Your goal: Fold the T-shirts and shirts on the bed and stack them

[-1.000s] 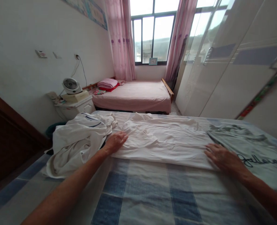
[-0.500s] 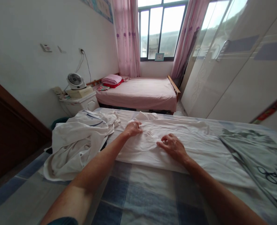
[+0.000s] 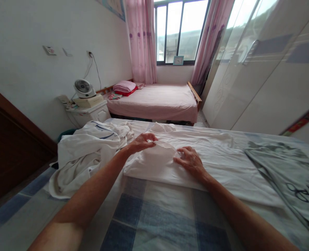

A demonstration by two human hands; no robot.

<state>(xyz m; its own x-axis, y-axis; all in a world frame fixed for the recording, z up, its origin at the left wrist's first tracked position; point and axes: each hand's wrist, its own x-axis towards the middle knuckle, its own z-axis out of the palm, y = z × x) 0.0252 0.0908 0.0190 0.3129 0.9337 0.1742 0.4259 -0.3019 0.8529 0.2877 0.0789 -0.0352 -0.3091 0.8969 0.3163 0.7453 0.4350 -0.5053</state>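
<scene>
A white shirt (image 3: 162, 163) lies spread and wrinkled across the blue-and-white checked bed. Its near-left part is raised a little, with a fold edge stretched between my two hands. My left hand (image 3: 141, 143) pinches that edge between thumb and fingers. To the right, my right hand (image 3: 192, 162) has its thumb and fingers closed on the same edge, low against the cloth. Left of my left forearm is a crumpled white garment (image 3: 78, 160) with dark stripes. A grey-green shirt (image 3: 287, 174) with dark lettering lies flat at the right.
The checked bedsheet (image 3: 154, 216) shows in front of me. Beyond stands a bed with a pink sheet (image 3: 164, 101) and folded bedding (image 3: 124, 87). A small fan (image 3: 83, 88) sits on a bedside cabinet (image 3: 94, 113) at the left. White wardrobes (image 3: 259, 83) line the right side.
My left hand has shifted slightly left and lifted the white shirt's edge off the bed. My right hand has barely moved and now closes on the cloth.
</scene>
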